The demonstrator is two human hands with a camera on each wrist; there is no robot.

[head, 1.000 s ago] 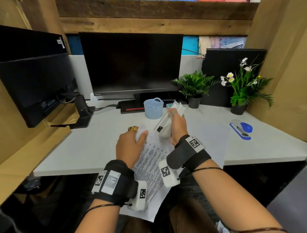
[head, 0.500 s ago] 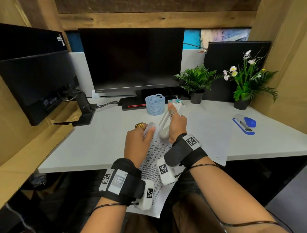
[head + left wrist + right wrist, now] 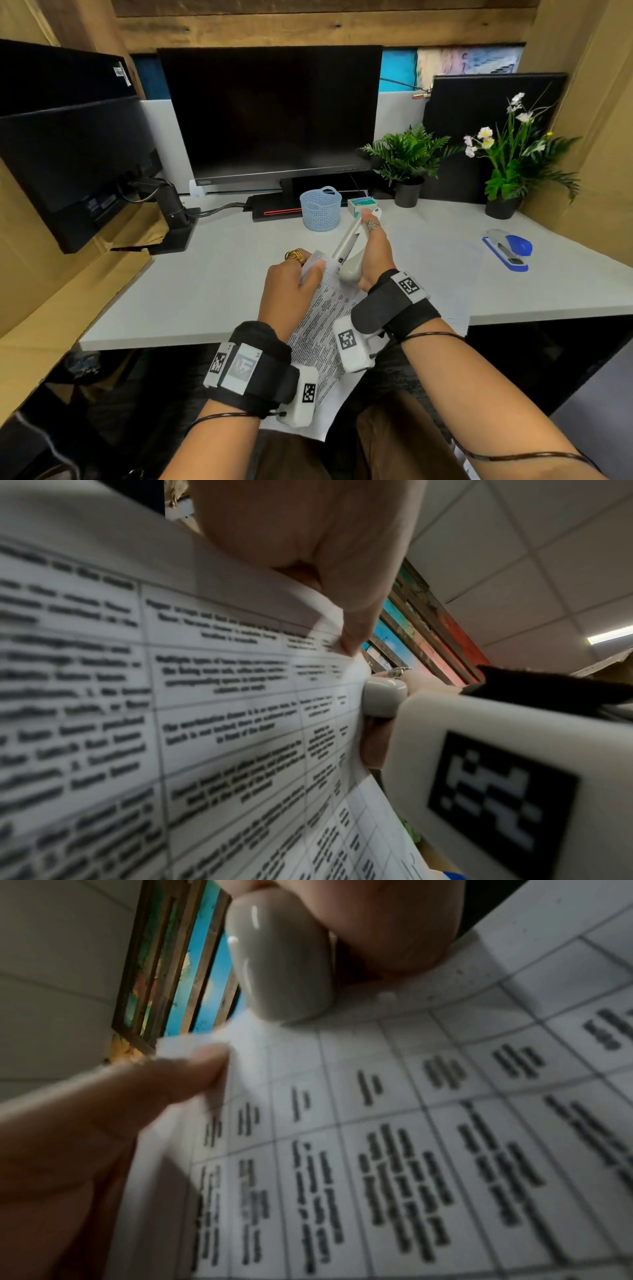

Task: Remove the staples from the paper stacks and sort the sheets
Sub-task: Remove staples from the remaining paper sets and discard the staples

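A stapled stack of printed sheets (image 3: pixel 325 318) hangs over the near edge of the white desk (image 3: pixel 205 291). My left hand (image 3: pixel 308 269) pinches the stack's top corner, thumb on the printed side (image 3: pixel 342 626). My right hand (image 3: pixel 375 246) grips a long white and grey staple remover (image 3: pixel 347 240), thumb along its upper arm. The tool's rounded grey end (image 3: pixel 281 969) sits right at the top edge of the sheets (image 3: pixel 411 1123), next to the pinched corner. No staple shows in any view.
A blue stapler (image 3: pixel 507 248) lies at the right on the desk. A light blue mesh basket (image 3: pixel 320 207) and a small box (image 3: pixel 359 205) stand behind the hands. More paper (image 3: pixel 445 274) lies flat at the right. Monitors and two potted plants line the back.
Both hands keep their grips. The left hand with the paper corner has edged right, closer to the tool's grey end. The head view has tilted a little.
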